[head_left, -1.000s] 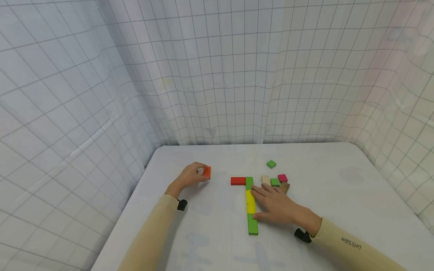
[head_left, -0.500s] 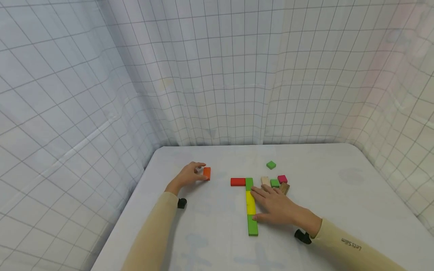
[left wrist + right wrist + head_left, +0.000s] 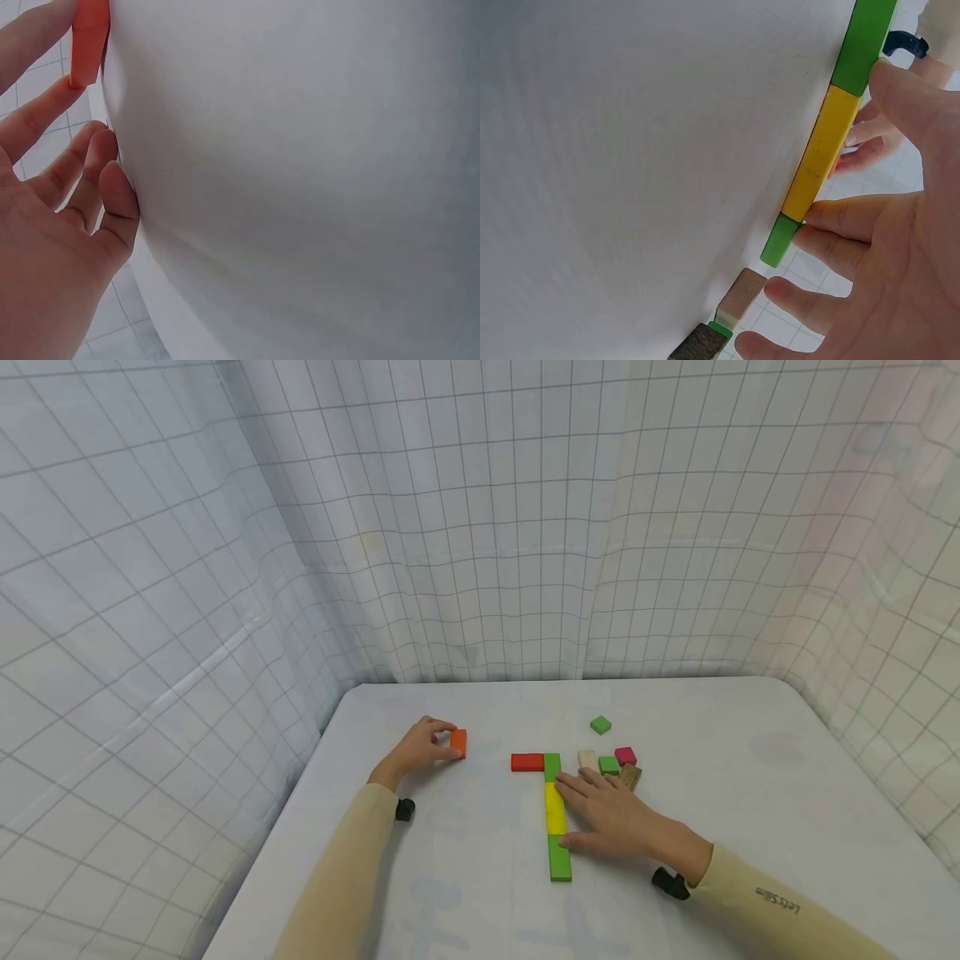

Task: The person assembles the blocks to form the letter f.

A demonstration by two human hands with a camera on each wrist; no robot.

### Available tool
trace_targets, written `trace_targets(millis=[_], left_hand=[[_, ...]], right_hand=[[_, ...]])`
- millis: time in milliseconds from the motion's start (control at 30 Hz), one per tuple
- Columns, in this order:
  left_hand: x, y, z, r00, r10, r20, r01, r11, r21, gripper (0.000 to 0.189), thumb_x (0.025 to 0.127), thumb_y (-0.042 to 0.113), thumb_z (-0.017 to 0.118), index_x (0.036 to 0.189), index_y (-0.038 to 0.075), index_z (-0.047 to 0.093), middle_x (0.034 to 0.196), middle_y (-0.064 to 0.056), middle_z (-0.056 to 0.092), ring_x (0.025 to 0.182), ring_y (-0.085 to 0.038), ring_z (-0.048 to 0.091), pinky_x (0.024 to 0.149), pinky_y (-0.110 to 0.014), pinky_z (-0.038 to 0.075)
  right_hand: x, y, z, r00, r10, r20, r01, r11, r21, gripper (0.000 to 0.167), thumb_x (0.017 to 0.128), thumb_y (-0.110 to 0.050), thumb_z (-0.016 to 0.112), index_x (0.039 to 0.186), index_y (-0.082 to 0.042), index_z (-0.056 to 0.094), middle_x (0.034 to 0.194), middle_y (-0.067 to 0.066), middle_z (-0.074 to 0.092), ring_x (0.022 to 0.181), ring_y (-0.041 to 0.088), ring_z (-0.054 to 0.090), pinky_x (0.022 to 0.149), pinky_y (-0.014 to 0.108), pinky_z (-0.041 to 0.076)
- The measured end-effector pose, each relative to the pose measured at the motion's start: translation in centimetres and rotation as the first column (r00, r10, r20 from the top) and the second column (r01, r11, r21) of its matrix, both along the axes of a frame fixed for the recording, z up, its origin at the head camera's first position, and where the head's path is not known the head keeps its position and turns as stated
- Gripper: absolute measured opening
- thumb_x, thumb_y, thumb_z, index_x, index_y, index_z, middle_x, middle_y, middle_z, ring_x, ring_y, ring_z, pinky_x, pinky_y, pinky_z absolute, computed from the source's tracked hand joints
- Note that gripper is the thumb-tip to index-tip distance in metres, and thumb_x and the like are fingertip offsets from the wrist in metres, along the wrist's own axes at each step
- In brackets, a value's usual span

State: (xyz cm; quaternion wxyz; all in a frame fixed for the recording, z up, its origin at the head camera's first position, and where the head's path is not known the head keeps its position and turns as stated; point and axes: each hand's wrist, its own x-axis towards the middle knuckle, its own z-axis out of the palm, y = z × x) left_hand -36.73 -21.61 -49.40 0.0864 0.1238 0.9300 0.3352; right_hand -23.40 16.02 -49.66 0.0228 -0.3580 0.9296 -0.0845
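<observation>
a flat orange block with straight edges is pinched by the fingers of the left hand, at the left part of the white worktop. a straight row is made by a long yellow block between a front green block and a back green block. its side is touched by the right hand, whose fingers are spread. a red block is set against the back one, making a corner. close to the right hand, a pale block, a small green block, a pink block and a rough-looking brown block are bunched
</observation>
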Motion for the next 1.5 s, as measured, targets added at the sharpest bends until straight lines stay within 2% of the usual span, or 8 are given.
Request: trace_targets(millis=[200, 367, 500, 833, 1100, 1267, 1500], left_hand=[[0.3, 0.2, -0.2, 0.999, 0.041, -0.019, -0.04, 0.998, 0.049, 0.055, 0.083, 0.026, 0.085, 0.131, 0.014, 0.061, 0.123, -0.01, 0.057, 0.107, -0.028, 0.054, 0.089, -0.044, 0.048], [0.4, 0.3, -0.7, 0.998, 0.067, 0.0, -0.066, 0.99, 0.121, 0.056, 0.08, 0.022, 0.088, 0.126, 0.015, 0.056, 0.111, -0.007, 0.062, 0.096, -0.024, 0.058, 0.078, -0.038, 0.051], [0.5, 0.4, -0.7, 0.997, 0.075, 0.013, -0.076, 0.984, 0.16, 0.056, 0.079, 0.017, 0.088, 0.124, 0.015, 0.055, 0.101, -0.008, 0.065, 0.087, -0.024, 0.06, 0.072, -0.035, 0.051], [0.6, 0.6, -0.5, 0.992, 0.12, 0.029, -0.124, 0.965, 0.23, 0.039, 0.087, 0.009, 0.08, 0.119, 0.019, 0.058, 0.099, -0.011, 0.067, 0.087, -0.026, 0.062, 0.071, -0.035, 0.052], [0.3, 1.2, -0.5, 0.994, 0.108, 0.023, -0.11, 0.941, 0.32, 0.04, 0.087, 0.01, 0.081, 0.119, 0.02, 0.061, 0.098, -0.011, 0.068, 0.087, -0.026, 0.064, 0.07, -0.035, 0.054], [0.0, 2.0, -0.4, 0.996, 0.09, -0.004, -0.084, 0.938, 0.338, 0.04, 0.087, 0.011, 0.081, 0.12, 0.021, 0.06, 0.098, -0.01, 0.069, 0.089, -0.025, 0.064, 0.073, -0.035, 0.054], [0.2, 3.4, 0.3, 0.996, 0.09, -0.011, -0.081, 0.936, 0.342, 0.04, 0.087, 0.012, 0.081, 0.119, 0.021, 0.06, 0.098, -0.009, 0.069, 0.09, -0.025, 0.064, 0.075, -0.036, 0.054]], right_hand=[[0.1, -0.1, 0.1, 1.0, 0.0, 0.009, 0.0, 1.0, -0.003, 0.086, 0.095, -0.064, 0.056, 0.157, -0.009, 0.035, 0.163, 0.008, 0.029, 0.147, 0.044, 0.024, 0.11, 0.068, 0.025], [0.1, -0.1, 0.2, 1.0, 0.004, 0.007, -0.004, 1.0, -0.007, 0.085, 0.095, -0.063, 0.056, 0.157, -0.008, 0.035, 0.163, 0.009, 0.03, 0.147, 0.045, 0.024, 0.11, 0.069, 0.026], [0.1, -0.1, 0.2, 1.0, 0.01, 0.007, -0.01, 1.0, -0.013, 0.085, 0.095, -0.064, 0.055, 0.156, -0.008, 0.036, 0.163, 0.01, 0.03, 0.146, 0.045, 0.024, 0.109, 0.069, 0.026], [0.1, -0.1, 0.1, 1.0, 0.004, 0.003, -0.004, 1.0, -0.008, 0.086, 0.095, -0.065, 0.055, 0.157, -0.009, 0.035, 0.163, 0.008, 0.029, 0.147, 0.044, 0.024, 0.109, 0.069, 0.026], [0.0, -0.1, 0.1, 1.0, 0.004, 0.013, -0.004, 1.0, -0.011, 0.087, 0.095, -0.065, 0.055, 0.157, -0.009, 0.034, 0.163, 0.009, 0.029, 0.147, 0.044, 0.023, 0.11, 0.069, 0.025], [0.0, 0.0, -0.1, 1.0, -0.001, 0.017, 0.002, 1.0, -0.012, 0.087, 0.095, -0.066, 0.054, 0.157, -0.009, 0.034, 0.164, 0.008, 0.028, 0.148, 0.044, 0.022, 0.11, 0.069, 0.025], [0.0, 0.0, 0.0, 1.0, -0.004, 0.019, 0.004, 1.0, -0.011, 0.087, 0.094, -0.066, 0.054, 0.158, -0.009, 0.034, 0.164, 0.008, 0.028, 0.148, 0.044, 0.022, 0.111, 0.068, 0.025]])
